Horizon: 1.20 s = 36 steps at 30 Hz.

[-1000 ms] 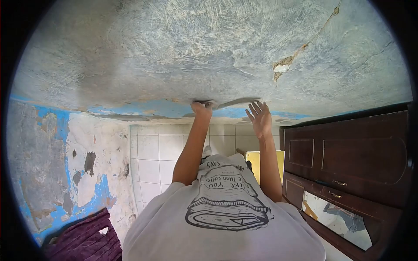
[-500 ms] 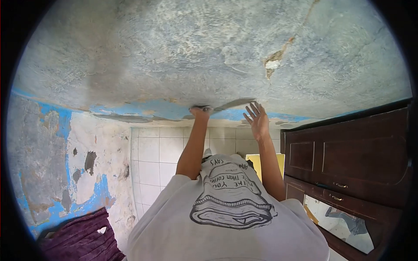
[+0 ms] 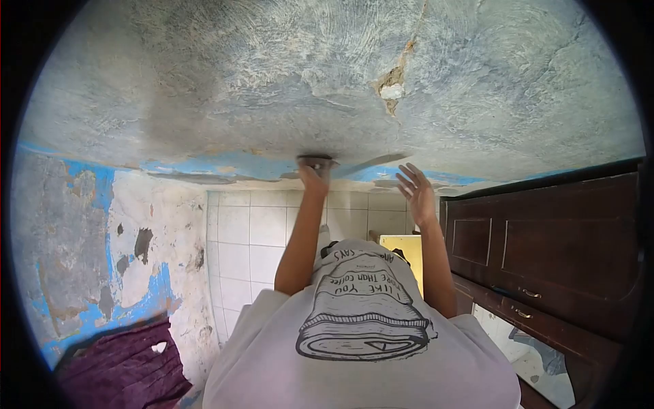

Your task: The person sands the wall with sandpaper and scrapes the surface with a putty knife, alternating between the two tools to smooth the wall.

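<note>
My left hand [image 3: 315,176] is closed round a dark, flat-edged tool [image 3: 317,161], which is pressed to the grey, rough wall [image 3: 272,102] where it meets a strip of blue paint [image 3: 238,165]. The tool's exact shape is hard to make out. To the right, my right hand [image 3: 418,194] is raised near the wall with its fingers spread and nothing in it. A dark grey streak [image 3: 381,161] marks the wall between the two hands. Above them is a chipped hole [image 3: 392,90] in the plaster, with a crack running up from it.
Dark wooden furniture [image 3: 565,235] stands on the right, with a mirror or glass panel [image 3: 545,361] below. A yellow panel [image 3: 409,252] is beside my body. Purple cloth [image 3: 129,368] lies lower left by the peeling side wall [image 3: 157,232]. Pale floor tiles [image 3: 235,225] show beneath.
My left hand and the tool have shifted slightly up along the wall. My right hand has moved a little right and down, still open. The view has shifted a little.
</note>
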Available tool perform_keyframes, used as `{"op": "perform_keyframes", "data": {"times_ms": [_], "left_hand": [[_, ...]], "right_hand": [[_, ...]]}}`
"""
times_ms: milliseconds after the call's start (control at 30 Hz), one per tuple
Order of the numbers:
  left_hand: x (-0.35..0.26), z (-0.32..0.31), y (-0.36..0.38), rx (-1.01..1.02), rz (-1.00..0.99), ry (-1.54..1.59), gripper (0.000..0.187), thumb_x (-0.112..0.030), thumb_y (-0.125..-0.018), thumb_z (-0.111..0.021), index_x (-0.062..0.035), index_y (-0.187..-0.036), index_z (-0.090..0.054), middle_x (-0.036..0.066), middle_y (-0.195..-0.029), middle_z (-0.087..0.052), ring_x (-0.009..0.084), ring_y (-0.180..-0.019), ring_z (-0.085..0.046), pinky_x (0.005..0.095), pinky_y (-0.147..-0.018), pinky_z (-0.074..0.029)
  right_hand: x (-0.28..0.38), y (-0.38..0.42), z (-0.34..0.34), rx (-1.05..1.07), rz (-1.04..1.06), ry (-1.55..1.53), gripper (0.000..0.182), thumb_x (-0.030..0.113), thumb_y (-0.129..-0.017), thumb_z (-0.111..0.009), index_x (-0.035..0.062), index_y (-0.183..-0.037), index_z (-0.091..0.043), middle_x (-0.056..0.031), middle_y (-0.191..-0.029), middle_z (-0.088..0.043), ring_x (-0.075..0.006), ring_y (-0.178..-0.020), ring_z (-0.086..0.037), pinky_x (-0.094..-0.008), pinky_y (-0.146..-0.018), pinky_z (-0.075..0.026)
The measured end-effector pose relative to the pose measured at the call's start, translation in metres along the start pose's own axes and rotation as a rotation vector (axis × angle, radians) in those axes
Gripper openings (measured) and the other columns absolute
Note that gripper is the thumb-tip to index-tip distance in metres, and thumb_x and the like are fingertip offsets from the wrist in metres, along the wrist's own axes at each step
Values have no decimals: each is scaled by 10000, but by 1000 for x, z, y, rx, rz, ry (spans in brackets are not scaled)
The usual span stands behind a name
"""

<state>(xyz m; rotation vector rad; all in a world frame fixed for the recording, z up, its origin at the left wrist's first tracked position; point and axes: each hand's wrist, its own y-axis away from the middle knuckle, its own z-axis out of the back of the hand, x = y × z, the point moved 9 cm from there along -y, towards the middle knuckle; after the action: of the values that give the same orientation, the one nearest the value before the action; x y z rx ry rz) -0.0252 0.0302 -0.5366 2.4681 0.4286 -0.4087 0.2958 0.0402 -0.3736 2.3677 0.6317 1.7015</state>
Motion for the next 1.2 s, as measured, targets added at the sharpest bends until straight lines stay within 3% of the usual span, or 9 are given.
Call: {"op": "perform_keyframes", "data": {"times_ms": [133,267,433,467,600,700,900,1033,1200], "left_hand": [[27,-66,122,202,149,-212,455,-341,-1112,-453,-24,-1437,-489,131,-1390,-592,312,-1220,-619,479,-993,-543],[31,-89,169,259,255,-445,522,-322,-1100,-496,-22,-1522,-428,153,-1459,-538,279,-1315,-567,429,-1094,-500],[20,-48,205,221,204,-681,563,-329,-1087,-542,14,-1519,-433,167,-1428,-561,251,-1282,-586,374,-1074,-503],[15,-32,214,172,193,-750,568,-341,-1084,-552,16,-1512,-446,163,-1416,-570,245,-1276,-588,369,-1071,-501],[2,17,244,48,71,-903,600,-409,-1066,-583,27,-1472,-505,147,-1356,-616,222,-1252,-597,357,-1054,-493],[-11,40,261,-9,71,-921,644,-455,-1051,-599,36,-1460,-518,134,-1321,-638,211,-1232,-603,351,-1050,-488],[-59,62,241,179,97,-1041,653,-479,-1050,-594,48,-1433,-538,139,-1290,-650,203,-1191,-619,345,-1031,-495],[-89,100,238,337,249,-1174,642,-465,-1054,-595,54,-1428,-547,156,-1294,-660,206,-1185,-623,344,-1003,-511],[-145,198,234,413,424,-1488,592,-496,-1088,-470,-63,-1487,-533,142,-1407,-618,279,-1278,-593,421,-1071,-478]], "right_hand": [[-15,-13,20,-15,-96,-33,548,425,-1119,-347,56,-1506,-465,-133,-1533,-510,-279,-1428,-455,-456,-1177,-352],[-59,-17,-3,154,-184,56,596,516,-1088,-409,39,-1414,-556,-123,-1376,-626,-253,-1295,-568,-433,-1097,-430],[-133,21,-46,389,-388,5,590,539,-1073,-459,18,-1281,-640,-90,-1184,-693,-208,-1168,-630,-359,-1019,-484],[-132,36,-57,419,-396,-48,569,484,-1045,-566,-8,-1329,-603,-99,-1208,-676,-201,-1185,-617,-339,-1030,-479],[-149,70,-90,542,-386,-124,666,339,-974,-719,-39,-1465,-474,-140,-1336,-610,-219,-1219,-601,-364,-1054,-479],[-161,80,-112,650,-347,46,667,329,-977,-711,-32,-1478,-458,-145,-1358,-595,-219,-1237,-588,-358,-1060,-476],[-163,94,-151,512,-168,251,571,277,-988,-688,-14,-1441,-498,-121,-1313,-627,-205,-1186,-614,-335,-1022,-493],[-216,125,-170,428,-270,44,521,224,-993,-680,-13,-1426,-512,-97,-1305,-628,-187,-1180,-609,-329,-1016,-494],[-301,145,-183,168,-234,-16,452,141,-999,-642,-33,-1398,-520,-101,-1279,-643,-185,-1155,-631,-333,-1002,-505]]}}
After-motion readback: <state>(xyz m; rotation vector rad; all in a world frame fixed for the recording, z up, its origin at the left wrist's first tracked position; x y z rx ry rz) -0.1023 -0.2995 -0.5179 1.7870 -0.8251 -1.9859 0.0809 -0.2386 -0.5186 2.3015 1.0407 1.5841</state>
